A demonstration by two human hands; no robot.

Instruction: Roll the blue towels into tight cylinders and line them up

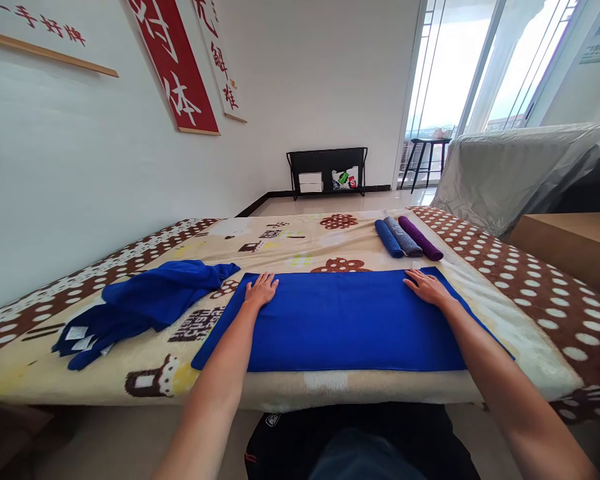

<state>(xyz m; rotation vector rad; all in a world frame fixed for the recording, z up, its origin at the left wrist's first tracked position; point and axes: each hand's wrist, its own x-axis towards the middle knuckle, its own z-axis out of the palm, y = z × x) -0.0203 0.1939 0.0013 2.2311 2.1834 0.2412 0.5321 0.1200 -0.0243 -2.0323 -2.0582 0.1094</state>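
Note:
A bright blue towel (340, 323) lies spread flat in a wide rectangle close to the near edge of the covered surface. My left hand (261, 291) rests on its far left corner area, palm down with the fingers stretched out. Near the far right corner, my right hand (427, 287) lies flat on the cloth too, fingers apart, beside a small white tag (417, 265). Neither hand grips the fabric. To the left sits a crumpled heap of blue cloth (165, 293) with white labels showing at its near end.
Three rolled towels lie side by side at the far right: a blue roll (389, 239), a grey-blue roll (403, 237) and a purple roll (421, 239). Beneath everything is a patterned blanket (280, 243). A cardboard box (570, 233) and plastic-covered furniture (520, 167) stand at right.

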